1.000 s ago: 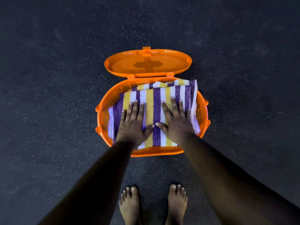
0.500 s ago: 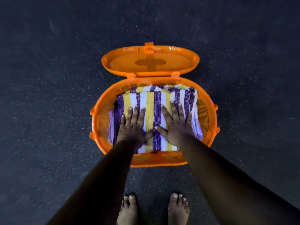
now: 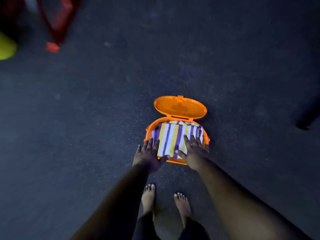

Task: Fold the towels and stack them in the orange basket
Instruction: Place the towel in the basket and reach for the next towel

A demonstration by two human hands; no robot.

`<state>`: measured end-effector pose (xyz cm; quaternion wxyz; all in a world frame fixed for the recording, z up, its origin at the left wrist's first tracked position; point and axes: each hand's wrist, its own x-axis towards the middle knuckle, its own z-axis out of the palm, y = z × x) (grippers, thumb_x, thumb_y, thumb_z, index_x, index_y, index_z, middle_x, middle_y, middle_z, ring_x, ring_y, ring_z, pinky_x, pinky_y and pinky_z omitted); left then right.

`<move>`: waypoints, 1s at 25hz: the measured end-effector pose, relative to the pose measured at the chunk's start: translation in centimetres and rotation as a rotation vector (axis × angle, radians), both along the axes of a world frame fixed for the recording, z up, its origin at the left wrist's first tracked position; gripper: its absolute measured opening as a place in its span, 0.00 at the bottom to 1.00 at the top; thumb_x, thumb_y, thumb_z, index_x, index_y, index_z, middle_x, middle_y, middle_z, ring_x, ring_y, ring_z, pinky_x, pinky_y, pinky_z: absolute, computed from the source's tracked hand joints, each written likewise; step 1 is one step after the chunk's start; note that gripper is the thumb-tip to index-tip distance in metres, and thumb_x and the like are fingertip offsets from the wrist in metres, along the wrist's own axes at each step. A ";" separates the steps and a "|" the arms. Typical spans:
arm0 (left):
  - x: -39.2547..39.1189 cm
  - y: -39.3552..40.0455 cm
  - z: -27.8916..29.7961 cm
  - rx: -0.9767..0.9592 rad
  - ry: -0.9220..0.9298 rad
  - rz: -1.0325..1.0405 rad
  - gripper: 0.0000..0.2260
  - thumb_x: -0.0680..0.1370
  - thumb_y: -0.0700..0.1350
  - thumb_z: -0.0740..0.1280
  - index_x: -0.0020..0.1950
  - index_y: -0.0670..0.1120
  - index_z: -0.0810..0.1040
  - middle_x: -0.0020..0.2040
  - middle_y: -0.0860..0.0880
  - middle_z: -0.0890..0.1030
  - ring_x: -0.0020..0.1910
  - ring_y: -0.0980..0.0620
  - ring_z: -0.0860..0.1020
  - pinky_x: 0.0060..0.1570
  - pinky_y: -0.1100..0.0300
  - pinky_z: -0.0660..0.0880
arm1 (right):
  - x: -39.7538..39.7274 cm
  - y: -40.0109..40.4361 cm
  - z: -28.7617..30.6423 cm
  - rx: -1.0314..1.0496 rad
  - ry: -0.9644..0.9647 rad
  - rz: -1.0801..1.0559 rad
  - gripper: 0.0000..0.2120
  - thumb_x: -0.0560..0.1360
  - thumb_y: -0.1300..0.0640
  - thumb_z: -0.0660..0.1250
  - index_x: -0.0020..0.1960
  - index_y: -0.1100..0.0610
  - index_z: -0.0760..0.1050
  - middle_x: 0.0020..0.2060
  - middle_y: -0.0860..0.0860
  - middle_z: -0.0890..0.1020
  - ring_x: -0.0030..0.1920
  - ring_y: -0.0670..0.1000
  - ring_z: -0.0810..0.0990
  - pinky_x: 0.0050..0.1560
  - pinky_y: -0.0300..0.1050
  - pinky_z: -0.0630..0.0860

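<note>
An orange basket (image 3: 180, 161) stands on the dark floor with its lid (image 3: 180, 108) flipped open at the back. A folded towel with purple, yellow and white stripes (image 3: 173, 135) fills it. My left hand (image 3: 149, 154) is flat, fingers straight, over the basket's near left rim and the towel's left edge. My right hand (image 3: 193, 151) is also flat with spread fingers, over the towel's near right part. Whether either palm still touches the towel is unclear.
My two bare feet (image 3: 164, 200) stand just in front of the basket. At the far upper left are a red frame (image 3: 57, 23) and a yellow-green object (image 3: 6, 47). A dark shape (image 3: 306, 120) reaches in from the right edge.
My head has risen, so the basket looks smaller and farther. Both hands have slid back from the towel's middle to its near edge. The red frame and yellow-green object have come into view.
</note>
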<state>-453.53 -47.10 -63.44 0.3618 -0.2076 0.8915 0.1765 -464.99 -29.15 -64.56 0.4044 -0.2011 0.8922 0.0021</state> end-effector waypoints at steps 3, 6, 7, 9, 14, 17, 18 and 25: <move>5.9 1.2 11.4 -0.053 0.035 0.143 0.44 0.77 0.75 0.52 0.84 0.50 0.45 0.84 0.45 0.48 0.83 0.46 0.49 0.80 0.44 0.48 | 2.4 -0.7 10.8 -0.067 0.019 0.119 0.40 0.79 0.29 0.51 0.83 0.45 0.41 0.82 0.49 0.44 0.82 0.53 0.40 0.78 0.64 0.45; 11.7 3.0 19.6 -0.116 0.048 0.335 0.44 0.76 0.75 0.51 0.84 0.51 0.45 0.84 0.46 0.49 0.83 0.46 0.49 0.80 0.45 0.48 | 5.6 -1.6 18.2 -0.118 0.050 0.343 0.41 0.78 0.28 0.50 0.83 0.46 0.41 0.83 0.50 0.44 0.82 0.53 0.40 0.78 0.64 0.46; 13.6 3.7 21.6 -0.132 0.052 0.405 0.44 0.76 0.75 0.51 0.84 0.52 0.45 0.84 0.46 0.49 0.83 0.47 0.49 0.80 0.45 0.49 | 6.9 -1.9 19.9 -0.137 0.050 0.411 0.41 0.78 0.28 0.50 0.83 0.46 0.41 0.83 0.50 0.45 0.82 0.54 0.41 0.78 0.64 0.46; 18.4 5.3 25.6 -0.214 0.080 0.566 0.44 0.76 0.76 0.50 0.84 0.52 0.46 0.84 0.46 0.49 0.83 0.46 0.49 0.80 0.45 0.49 | 9.9 -3.2 23.6 -0.204 0.097 0.613 0.41 0.78 0.28 0.50 0.83 0.47 0.43 0.83 0.51 0.46 0.82 0.54 0.43 0.78 0.65 0.48; 29.7 10.3 32.4 -0.376 0.111 0.955 0.44 0.76 0.76 0.49 0.84 0.51 0.45 0.84 0.46 0.48 0.83 0.46 0.49 0.80 0.45 0.49 | 19.4 -7.4 30.2 -0.354 0.128 1.031 0.42 0.77 0.26 0.49 0.83 0.47 0.42 0.83 0.50 0.46 0.82 0.54 0.43 0.78 0.65 0.46; 35.8 15.1 35.3 -0.453 0.104 1.166 0.44 0.77 0.76 0.50 0.84 0.51 0.45 0.84 0.46 0.48 0.83 0.46 0.48 0.80 0.45 0.48 | 26.0 -8.2 33.6 -0.449 0.135 1.256 0.43 0.77 0.25 0.48 0.83 0.46 0.41 0.83 0.50 0.46 0.82 0.54 0.42 0.78 0.65 0.46; 37.7 17.1 36.2 -0.479 0.098 1.241 0.44 0.77 0.76 0.50 0.84 0.51 0.44 0.84 0.46 0.48 0.83 0.46 0.48 0.80 0.45 0.48 | 28.4 -7.9 34.6 -0.483 0.133 1.331 0.43 0.77 0.25 0.48 0.83 0.46 0.41 0.83 0.50 0.46 0.82 0.54 0.42 0.78 0.65 0.46; 46.3 35.3 41.9 -0.649 0.047 1.649 0.44 0.76 0.76 0.50 0.84 0.52 0.43 0.84 0.46 0.46 0.83 0.46 0.46 0.80 0.45 0.47 | 41.3 2.0 40.7 -0.667 0.070 1.740 0.42 0.77 0.26 0.48 0.83 0.46 0.40 0.83 0.50 0.45 0.82 0.53 0.41 0.79 0.64 0.44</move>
